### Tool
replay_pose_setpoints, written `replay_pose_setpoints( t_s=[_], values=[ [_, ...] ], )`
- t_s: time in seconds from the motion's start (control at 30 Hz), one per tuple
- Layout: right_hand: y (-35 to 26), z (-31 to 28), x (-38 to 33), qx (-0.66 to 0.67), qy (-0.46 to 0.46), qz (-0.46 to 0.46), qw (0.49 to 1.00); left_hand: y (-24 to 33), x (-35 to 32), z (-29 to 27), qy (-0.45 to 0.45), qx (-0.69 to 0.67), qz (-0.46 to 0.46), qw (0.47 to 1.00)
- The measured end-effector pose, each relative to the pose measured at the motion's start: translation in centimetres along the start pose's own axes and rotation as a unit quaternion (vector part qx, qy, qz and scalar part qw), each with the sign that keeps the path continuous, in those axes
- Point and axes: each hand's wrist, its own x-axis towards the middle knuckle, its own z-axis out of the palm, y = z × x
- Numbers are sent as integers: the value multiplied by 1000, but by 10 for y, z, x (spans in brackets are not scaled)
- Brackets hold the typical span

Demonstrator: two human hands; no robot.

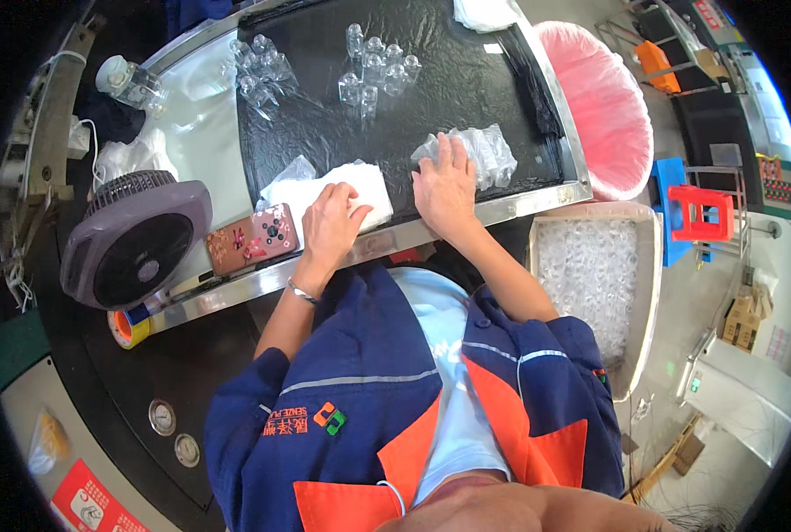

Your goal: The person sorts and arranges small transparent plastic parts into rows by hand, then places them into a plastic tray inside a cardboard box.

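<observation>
Black mat (466,89) on the steel-edged bench (520,206) carries two clusters of small clear glass bottles (373,66) at its far side, well apart from both hands. Near edge: right hand (444,191) lies flat, fingers spread, pressing a crinkled clear plastic bag (489,151); it looks light, limp and slippery, best pinched at a loose edge. Left hand (332,223) rests loosely curled on a folded white cloth (329,188), gripping nothing clearly.

Glossy black mat (466,97) on a brushed-metal counter (466,215) — clear glass bottles (373,66), soft white cloth (325,191), crinkled transparent plastic bag (484,151).
</observation>
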Motion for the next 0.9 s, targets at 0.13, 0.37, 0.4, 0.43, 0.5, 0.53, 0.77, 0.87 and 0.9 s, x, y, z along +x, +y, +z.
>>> replay_pose_setpoints(
  t_s=[0.13, 0.37, 0.4, 0.43, 0.5, 0.53, 0.77, 0.87, 0.9],
  values=[
    [-9, -9, 30, 57, 36, -28, 997, -7, -1, 3, -22, 47, -45, 998],
    [-32, 26, 110, 38, 80, -59, 994, -14, -1, -1, -19, -101, -125, 987],
    [-31, 33, 112, 88, 85, -41, 992, -17, 0, 0, -15, -123, -115, 986],
    [-28, 38, 111, 88, 82, -43, 992, -19, 0, 1, -11, -145, -105, 984],
    [-17, 45, 104, 164, 87, 37, 982, -21, -1, 0, -17, -133, -104, 985],
    [-13, 42, 99, 181, 103, 19, 978, -21, -2, -1, -4, -161, -113, 980],
    [-24, -19, 20, 492, -107, 123, 855, -17, -4, -2, 52, -298, -121, 945],
    [-33, -28, 9, 742, -253, 262, 562, -18, -7, -5, -6, -294, -127, 947],
    [-34, -25, 10, 753, -316, 297, 496, -16, -8, -4, -8, -293, -125, 948]
  ],
)
